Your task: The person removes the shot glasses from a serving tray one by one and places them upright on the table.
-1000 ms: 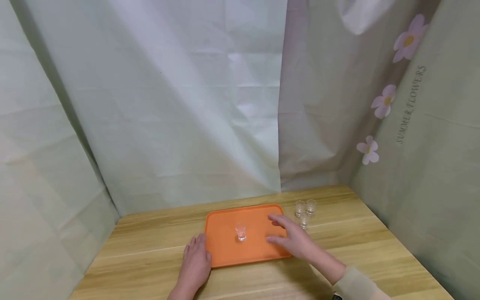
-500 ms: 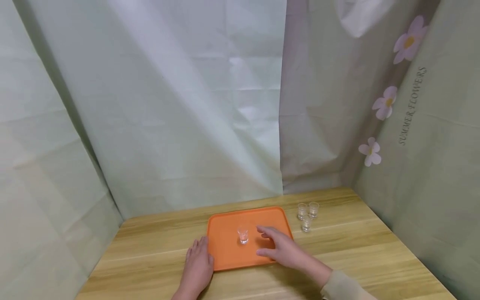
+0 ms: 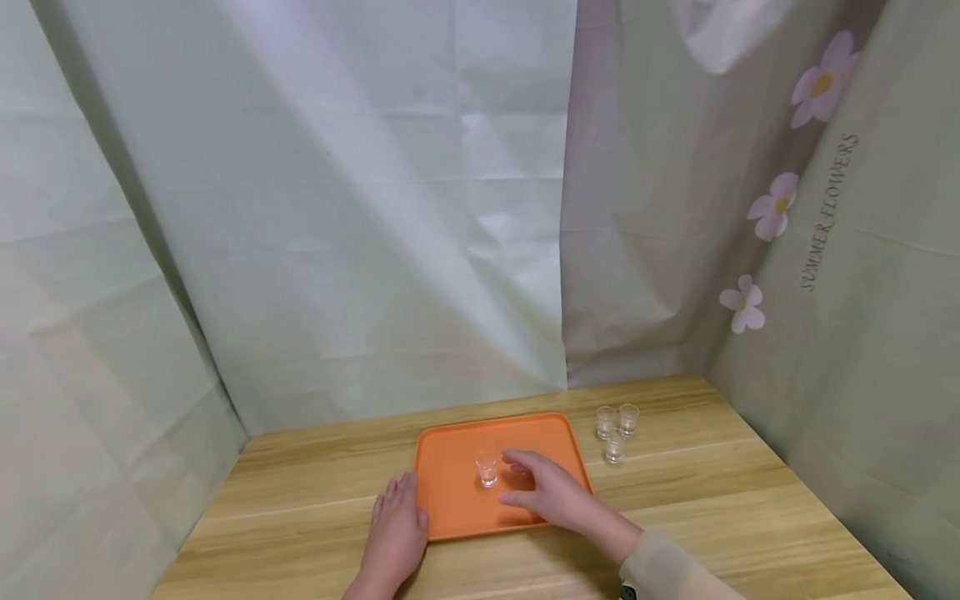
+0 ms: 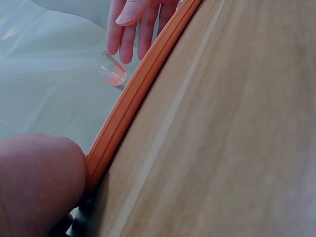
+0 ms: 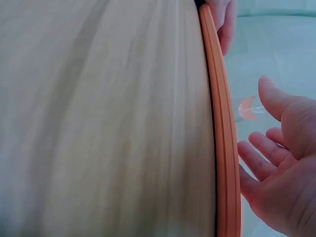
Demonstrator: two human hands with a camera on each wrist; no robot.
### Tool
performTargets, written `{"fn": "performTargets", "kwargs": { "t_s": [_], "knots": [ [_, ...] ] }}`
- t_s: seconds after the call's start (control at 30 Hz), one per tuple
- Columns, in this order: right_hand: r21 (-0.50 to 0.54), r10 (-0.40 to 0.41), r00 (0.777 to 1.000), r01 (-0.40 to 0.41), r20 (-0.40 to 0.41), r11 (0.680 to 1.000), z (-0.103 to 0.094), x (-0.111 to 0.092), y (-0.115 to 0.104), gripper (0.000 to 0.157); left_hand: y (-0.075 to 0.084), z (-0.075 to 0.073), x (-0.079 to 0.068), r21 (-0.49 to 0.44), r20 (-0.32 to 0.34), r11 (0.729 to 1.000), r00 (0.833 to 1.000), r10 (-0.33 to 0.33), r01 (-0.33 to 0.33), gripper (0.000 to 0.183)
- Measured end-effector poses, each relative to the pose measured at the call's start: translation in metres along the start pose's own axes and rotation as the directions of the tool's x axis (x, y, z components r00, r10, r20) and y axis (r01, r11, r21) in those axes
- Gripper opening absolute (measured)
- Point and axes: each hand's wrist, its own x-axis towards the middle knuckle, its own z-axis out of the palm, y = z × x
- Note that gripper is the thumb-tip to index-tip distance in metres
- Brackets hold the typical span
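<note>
An orange tray (image 3: pixel 450 504) lies on the wooden table, bearing one small clear shot glass (image 3: pixel 487 470) that stands upright near its middle. At the tray's left edge rests my left hand (image 3: pixel 395 527), its thumb side touching the rim. My right hand (image 3: pixel 551 492) hovers over the tray's right part, just right of the glass, with thumb and fingers spread apart. In the right wrist view, a gap shows between that hand (image 5: pixel 291 153) and the glass (image 5: pixel 249 108). The left wrist view catches the glass (image 4: pixel 109 70) beyond the tray's rim (image 4: pixel 123 108).
To the right of the tray, three more clear shot glasses (image 3: pixel 613 447) stand close together on the wooden table (image 3: pixel 720 492). Pale green cloth (image 3: pixel 420 250) hangs behind the table and on both sides, with printed flowers (image 3: pixel 743 305) on the right.
My right hand has moved left over the tray, from near the three glasses toward the single shot glass. The left hand has stayed at the tray's edge. The view has shifted slightly.
</note>
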Motion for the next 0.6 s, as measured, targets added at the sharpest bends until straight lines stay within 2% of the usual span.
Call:
{"fn": "performTargets", "kwargs": {
  "t_s": [0.17, 0.4, 0.6],
  "knots": [
    [0.033, -0.006, 1.0, 0.006, -0.015, 0.999, 0.0, 0.004, -0.002, 0.073, 0.004, -0.004, -0.002, -0.003, -0.008, 1.0, 1.0, -0.004, 0.004, 0.053],
    [0.06, 0.02, 1.0, -0.019, -0.024, 0.998, 0.004, 0.006, 0.0, 0.071, 0.001, 0.002, 0.0, -0.004, 0.024, 0.999, 0.999, -0.033, 0.033, 0.055],
    [0.07, 0.013, 0.999, -0.009, -0.047, 0.998, 0.011, 0.012, -0.001, 0.068, -0.001, 0.002, 0.0, 0.017, -0.001, 1.0, 1.0, -0.012, 0.012, 0.054]
  ]
}}
